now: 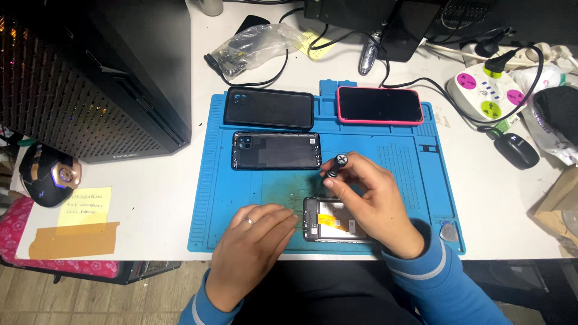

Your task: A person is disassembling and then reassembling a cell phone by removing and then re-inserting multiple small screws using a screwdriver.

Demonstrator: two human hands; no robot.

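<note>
Back cover [276,150] off, lying apart on blue repair mat [421,180] | opened phone [334,221] steadied by left hand [256,238], fingers pressed flat together | right hand [370,201] pinching screwdriver [336,165] upright | internals exposed, reassembly outstanding.

Screwdriver [336,165] over opened phone [334,219]

A yellow sticky note [84,205] lies left of the mat; a clear, seemingly plastic bag [256,45] sits behind it.
</note>
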